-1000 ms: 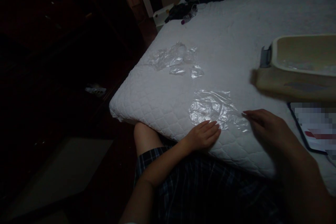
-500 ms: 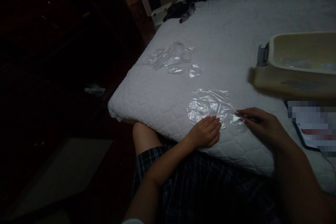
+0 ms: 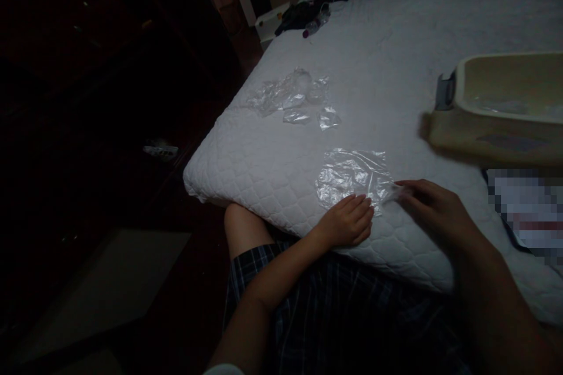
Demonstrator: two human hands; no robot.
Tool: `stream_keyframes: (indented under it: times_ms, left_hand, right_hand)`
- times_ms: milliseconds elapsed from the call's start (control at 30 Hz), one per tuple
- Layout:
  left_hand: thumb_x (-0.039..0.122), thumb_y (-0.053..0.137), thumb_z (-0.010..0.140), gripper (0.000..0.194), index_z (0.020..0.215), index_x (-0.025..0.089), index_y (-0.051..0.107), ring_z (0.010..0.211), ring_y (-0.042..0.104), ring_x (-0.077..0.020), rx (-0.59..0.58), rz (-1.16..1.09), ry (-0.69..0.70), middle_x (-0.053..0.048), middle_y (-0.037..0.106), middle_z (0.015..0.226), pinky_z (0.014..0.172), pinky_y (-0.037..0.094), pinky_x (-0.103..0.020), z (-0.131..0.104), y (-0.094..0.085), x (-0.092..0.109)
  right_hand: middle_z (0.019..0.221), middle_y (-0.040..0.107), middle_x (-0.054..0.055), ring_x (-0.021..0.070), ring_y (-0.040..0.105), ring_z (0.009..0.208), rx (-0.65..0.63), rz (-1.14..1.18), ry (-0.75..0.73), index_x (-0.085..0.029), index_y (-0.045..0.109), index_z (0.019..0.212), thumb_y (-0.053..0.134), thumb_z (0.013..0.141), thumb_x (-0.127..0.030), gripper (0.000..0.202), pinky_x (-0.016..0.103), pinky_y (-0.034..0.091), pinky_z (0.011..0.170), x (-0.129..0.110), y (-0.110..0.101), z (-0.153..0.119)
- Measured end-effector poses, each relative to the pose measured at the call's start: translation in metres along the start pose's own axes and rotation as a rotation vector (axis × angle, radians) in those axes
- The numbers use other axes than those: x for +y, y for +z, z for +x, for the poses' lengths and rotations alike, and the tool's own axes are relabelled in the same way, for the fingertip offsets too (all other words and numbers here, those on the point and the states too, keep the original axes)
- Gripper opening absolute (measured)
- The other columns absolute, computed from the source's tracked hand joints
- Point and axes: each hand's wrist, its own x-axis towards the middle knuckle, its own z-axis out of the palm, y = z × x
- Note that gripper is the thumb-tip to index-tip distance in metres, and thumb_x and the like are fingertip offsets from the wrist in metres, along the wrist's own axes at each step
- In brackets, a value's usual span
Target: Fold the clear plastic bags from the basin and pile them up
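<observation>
A clear plastic bag [image 3: 347,173] lies spread on the white quilted bed [image 3: 255,170], close to its near edge. My left hand [image 3: 349,221] rests flat on the bag's near side, fingers stretched out. At the bag's right edge, my right hand [image 3: 433,205] pinches a gathered bit of the plastic between thumb and fingers. Farther back on the bed lie several crumpled clear plastic bags [image 3: 297,94], apart from both hands.
A cream plastic bin [image 3: 488,129] with a grey latch sits on the right, clear plastic inside. Nearer me is a blurred-out flat item [image 3: 519,205]. A bottle [image 3: 314,26] lies at the bed's far edge by dark items. Dark floor lies left.
My right hand has drawn the bag's right edge together and slightly up; that part now looks bunched. My left hand stays on the bag. The view has shifted slightly.
</observation>
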Motion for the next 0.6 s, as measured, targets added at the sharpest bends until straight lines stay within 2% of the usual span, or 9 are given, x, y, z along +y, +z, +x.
stream_keyframes:
  times_ms: [100,267,433,600]
  left_hand:
    - [0.030,0.043,0.093,0.039,0.118,0.005,0.059,0.127,0.050,-0.0279,0.007,0.012,0.003,-0.019,0.060,0.127,0.108,0.042,-0.043,0.000,-0.001,0.000]
    - [0.030,0.042,0.093,0.040,0.120,0.006,0.058,0.127,0.050,-0.0278,-0.001,0.019,0.011,-0.018,0.058,0.129,0.109,0.041,-0.043,-0.001,0.001,0.000]
    - [0.030,0.044,0.093,0.041,0.122,0.005,0.056,0.128,0.049,-0.0283,-0.021,0.019,0.016,-0.020,0.057,0.131,0.110,0.039,-0.045,-0.002,0.002,0.000]
    - [0.031,0.042,0.093,0.040,0.121,0.006,0.057,0.128,0.048,-0.0287,0.013,0.033,0.014,-0.018,0.057,0.131,0.109,0.040,-0.045,-0.001,0.000,0.000]
  right_hand:
    - [0.083,0.066,0.005,0.0176,0.061,0.071,0.097,-0.002,0.026,-0.019,0.065,0.111,0.064,0.079,-0.048,0.043,0.033,0.049,0.069,-0.002,0.009,0.002]
    - [0.082,0.065,0.003,0.0180,0.061,0.068,0.193,0.011,0.000,-0.021,0.062,0.113,0.062,0.078,-0.052,0.046,0.034,0.050,0.066,-0.013,0.021,0.003]
    - [0.075,0.062,0.003,0.0182,0.058,0.063,0.290,-0.044,0.034,-0.022,0.059,0.098,0.064,0.077,-0.053,0.038,0.035,0.049,0.061,-0.015,0.025,0.002]
    - [0.081,0.062,0.005,0.0184,0.059,0.070,0.244,-0.130,-0.089,-0.022,0.061,0.085,0.058,0.084,-0.047,0.025,0.034,0.049,0.065,-0.011,0.024,0.002]
